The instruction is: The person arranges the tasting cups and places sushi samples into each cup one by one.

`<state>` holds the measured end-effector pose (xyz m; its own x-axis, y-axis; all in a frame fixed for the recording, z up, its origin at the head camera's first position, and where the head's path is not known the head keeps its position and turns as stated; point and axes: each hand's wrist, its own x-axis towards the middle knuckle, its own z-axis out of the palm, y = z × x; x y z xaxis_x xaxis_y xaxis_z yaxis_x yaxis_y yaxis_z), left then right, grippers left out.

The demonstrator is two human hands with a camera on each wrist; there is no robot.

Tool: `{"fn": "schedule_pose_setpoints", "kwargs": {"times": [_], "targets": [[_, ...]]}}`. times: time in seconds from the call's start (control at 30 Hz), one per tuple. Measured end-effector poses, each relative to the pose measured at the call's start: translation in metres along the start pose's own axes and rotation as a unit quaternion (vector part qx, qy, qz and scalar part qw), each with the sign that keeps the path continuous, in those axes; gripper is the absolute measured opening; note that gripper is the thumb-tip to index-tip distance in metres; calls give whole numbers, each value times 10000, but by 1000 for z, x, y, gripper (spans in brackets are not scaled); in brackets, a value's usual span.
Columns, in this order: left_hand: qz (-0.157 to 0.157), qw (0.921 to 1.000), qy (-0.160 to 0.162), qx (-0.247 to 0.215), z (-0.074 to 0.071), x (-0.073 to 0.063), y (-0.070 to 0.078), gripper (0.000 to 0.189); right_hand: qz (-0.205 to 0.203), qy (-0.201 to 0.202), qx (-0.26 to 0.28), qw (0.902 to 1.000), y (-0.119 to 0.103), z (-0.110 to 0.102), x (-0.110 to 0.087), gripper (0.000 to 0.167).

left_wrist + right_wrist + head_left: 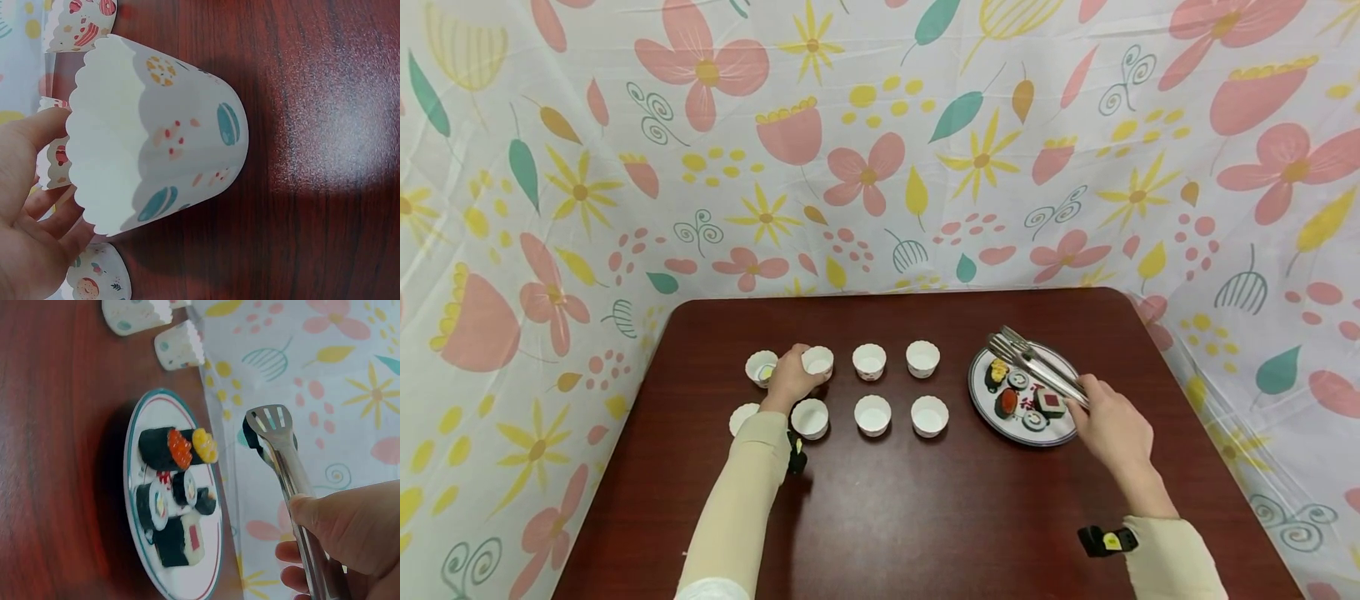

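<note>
My left hand (792,382) holds a white scalloped baking cup (817,361), second from the left in the back row, thumb on its near side. In the left wrist view, part of this cup shows between thumb and fingers, behind a larger-looking nearer cup (169,140) printed with macarons. On the right, my right hand (1114,425) grips metal tongs (1045,371), whose slotted ends are over the plate (992,417) in the head view. Sushi lies on that plate: a red-topped piece (179,450), a yellow-topped piece (204,445), rolls (153,507) and a block-shaped piece (181,540).
The cups stand in two rows on the dark red table (880,517). Inside the back-left cup (758,363) lies a small whitish piece with a yellow-green middle (766,372). My left forearm partly covers the front-left cup (742,417). A flower-patterned cloth (865,100) hangs behind the table.
</note>
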<state>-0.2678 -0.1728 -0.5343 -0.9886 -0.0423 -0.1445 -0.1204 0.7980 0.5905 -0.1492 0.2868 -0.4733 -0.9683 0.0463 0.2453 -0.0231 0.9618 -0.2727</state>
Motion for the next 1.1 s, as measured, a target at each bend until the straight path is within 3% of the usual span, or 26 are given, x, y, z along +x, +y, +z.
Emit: {"fn": "schedule_pose_setpoints", "kwargs": {"times": [0.3, 0.63, 0.9, 1.1], "targets": [[-37, 10000, -15, 5, -1, -1, 3, 67, 53, -403, -8, 9992, -23, 1, 15, 38], [3, 10000, 10, 12, 0, -1, 2, 66, -383, -153, 80, 9991, -47, 11, 30, 30], [-24, 9999, -9, -124, 2, 1, 0, 64, -597, -195, 104, 9980, -67, 22, 42, 30], [157, 9998, 83, -121, 5, 7, -8, 62, -565, -354, 181, 9976, -85, 30, 49, 29]]}}
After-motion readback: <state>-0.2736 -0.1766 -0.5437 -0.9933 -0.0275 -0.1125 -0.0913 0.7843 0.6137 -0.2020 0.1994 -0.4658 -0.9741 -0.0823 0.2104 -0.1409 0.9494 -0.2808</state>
